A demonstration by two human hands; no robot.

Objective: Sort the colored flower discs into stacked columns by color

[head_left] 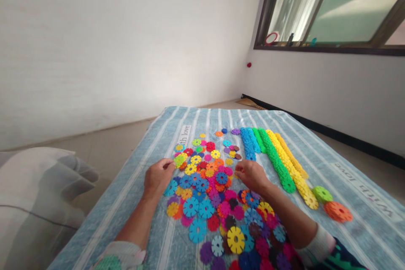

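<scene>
Sleeves patterned in pale and dark green frame the near edge of the bed point(95, 215), whose blue-striped cover carries everything. Between the forearms lies a loose heap of snowflake discs point(218, 215), flat notched plastic pieces in blue, pink, yellow, purple and orange, spread out in a single layer, probably so each colour can be picked out at a glance. The left hand point(157, 178) rests on the heap's left side with its fingers curled; its grip is pinched on a lime-green disc point(179, 160) at the fingertips. The right hand point(249, 175) sits at the heap's far right side, fingers drawn together low over the discs; whether that grip has hold of a piece cannot be told, since the fingertips are hidden from the camera. Just beyond the right hand, toward the bed's far right, discs are slotted into long single-colour rows: a blue row point(247, 144), a green row point(274, 158), a yellow row point(292, 165) and an orange row point(292, 157) lying side by side, touching. Near the right edge a short green stack point(322, 194) and an orange stack point(338, 211) lie apart from the rows. A pale pillow point(34, 202) sits off the left edge.
</scene>
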